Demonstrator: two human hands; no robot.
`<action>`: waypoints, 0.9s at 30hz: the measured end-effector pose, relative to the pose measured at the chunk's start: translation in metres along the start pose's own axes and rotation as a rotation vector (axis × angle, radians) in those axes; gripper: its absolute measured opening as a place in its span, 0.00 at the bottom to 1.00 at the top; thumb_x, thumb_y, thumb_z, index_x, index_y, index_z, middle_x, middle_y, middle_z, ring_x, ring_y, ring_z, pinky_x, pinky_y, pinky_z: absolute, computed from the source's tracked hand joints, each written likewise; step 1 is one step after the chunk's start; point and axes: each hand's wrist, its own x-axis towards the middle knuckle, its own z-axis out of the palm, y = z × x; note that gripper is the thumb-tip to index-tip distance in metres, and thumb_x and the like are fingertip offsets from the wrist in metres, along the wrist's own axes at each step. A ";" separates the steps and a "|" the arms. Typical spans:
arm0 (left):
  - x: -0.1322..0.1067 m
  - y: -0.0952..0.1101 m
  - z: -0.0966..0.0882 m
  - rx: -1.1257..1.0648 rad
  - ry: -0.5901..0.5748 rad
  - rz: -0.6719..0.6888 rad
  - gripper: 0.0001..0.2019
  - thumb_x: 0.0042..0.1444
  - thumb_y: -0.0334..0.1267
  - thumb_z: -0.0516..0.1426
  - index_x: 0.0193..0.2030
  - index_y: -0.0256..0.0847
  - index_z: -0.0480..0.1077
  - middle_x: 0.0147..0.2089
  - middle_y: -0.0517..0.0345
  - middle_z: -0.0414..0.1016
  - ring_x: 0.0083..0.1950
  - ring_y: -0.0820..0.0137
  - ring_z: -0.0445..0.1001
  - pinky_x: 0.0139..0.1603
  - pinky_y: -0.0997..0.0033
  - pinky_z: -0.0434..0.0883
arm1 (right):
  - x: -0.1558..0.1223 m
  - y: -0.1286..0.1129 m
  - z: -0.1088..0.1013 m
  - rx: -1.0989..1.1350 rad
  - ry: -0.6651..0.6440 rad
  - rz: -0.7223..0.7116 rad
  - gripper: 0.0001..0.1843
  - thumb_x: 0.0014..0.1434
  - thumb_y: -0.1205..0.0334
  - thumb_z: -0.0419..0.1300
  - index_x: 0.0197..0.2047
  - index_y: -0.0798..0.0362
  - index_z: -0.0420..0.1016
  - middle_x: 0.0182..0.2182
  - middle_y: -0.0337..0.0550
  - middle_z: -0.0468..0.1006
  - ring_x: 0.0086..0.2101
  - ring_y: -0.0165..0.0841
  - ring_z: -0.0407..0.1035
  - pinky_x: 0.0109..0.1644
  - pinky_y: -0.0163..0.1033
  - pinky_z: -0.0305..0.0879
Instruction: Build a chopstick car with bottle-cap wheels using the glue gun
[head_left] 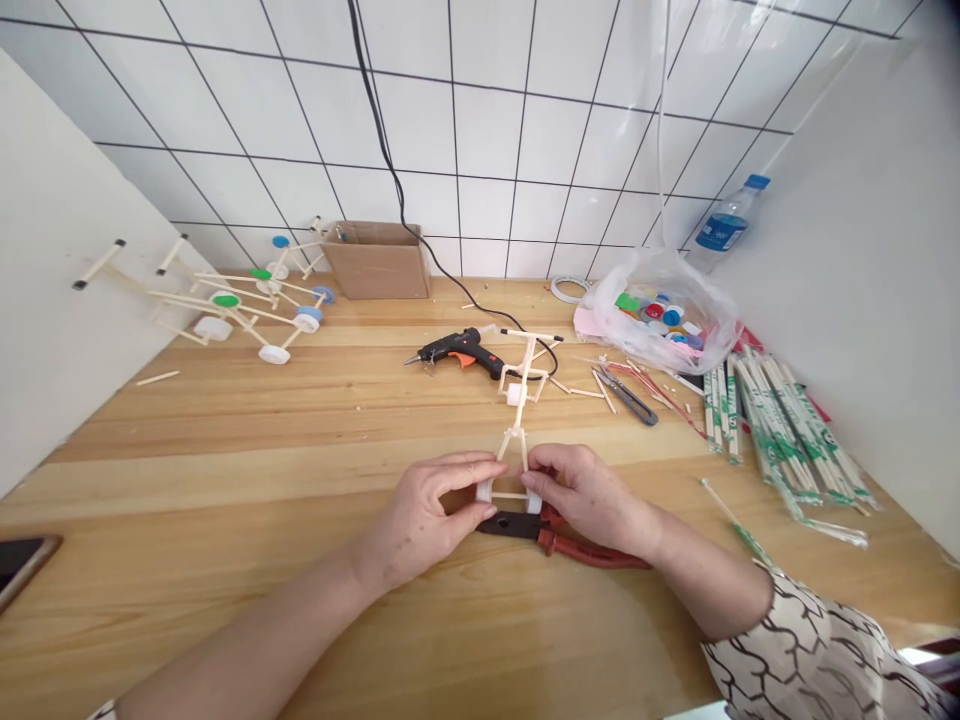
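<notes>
Between my two hands a small tricycle model [523, 440] made of wooden sticks lies on the table, its handlebar with dark tips pointing away from me. White bottle caps serve as its wheels. My left hand [431, 505] pinches the left rear cap [484, 491] between thumb and fingers. On the other side my right hand [589, 500] has its fingers closed on the right rear cap [533, 501]. Just below the model, red-handled pliers [585, 549] lie flat, partly covered by my right hand. Beyond my left hand rests a black hot glue gun [457, 347].
Several finished stick models [247, 300] stand at the left by a cardboard box [379, 262]. To the right are a bag of bottle caps [660, 315], a utility knife [630, 396], wrapped chopsticks [799, 425] and a water bottle [727, 225]. A phone [26, 565] lies at the left edge.
</notes>
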 end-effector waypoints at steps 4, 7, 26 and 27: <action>0.000 -0.001 -0.001 0.017 -0.017 -0.009 0.16 0.46 0.28 0.59 0.43 0.37 0.75 0.45 0.51 0.77 0.45 0.67 0.76 0.50 0.73 0.71 | 0.000 0.002 0.001 -0.010 -0.005 0.000 0.13 0.57 0.65 0.51 0.21 0.55 0.59 0.18 0.32 0.57 0.22 0.25 0.52 0.26 0.30 0.49; 0.000 -0.001 -0.001 0.020 -0.015 -0.005 0.15 0.47 0.28 0.58 0.44 0.36 0.75 0.45 0.51 0.78 0.45 0.67 0.76 0.50 0.73 0.71 | 0.000 0.003 0.001 -0.004 0.005 -0.004 0.13 0.57 0.65 0.51 0.21 0.55 0.60 0.18 0.32 0.57 0.22 0.24 0.52 0.26 0.30 0.49; 0.000 -0.001 -0.001 0.009 0.007 0.022 0.14 0.47 0.29 0.58 0.42 0.39 0.75 0.44 0.53 0.78 0.45 0.66 0.76 0.50 0.70 0.72 | -0.001 0.000 -0.001 0.033 0.000 -0.002 0.13 0.56 0.66 0.51 0.21 0.55 0.60 0.17 0.32 0.57 0.22 0.24 0.51 0.26 0.29 0.49; 0.000 0.000 -0.001 0.004 0.007 0.023 0.14 0.48 0.29 0.58 0.42 0.39 0.75 0.44 0.53 0.78 0.45 0.67 0.76 0.49 0.70 0.72 | 0.000 0.000 -0.001 0.033 -0.003 -0.005 0.12 0.56 0.65 0.51 0.21 0.55 0.61 0.18 0.32 0.58 0.22 0.24 0.52 0.26 0.30 0.50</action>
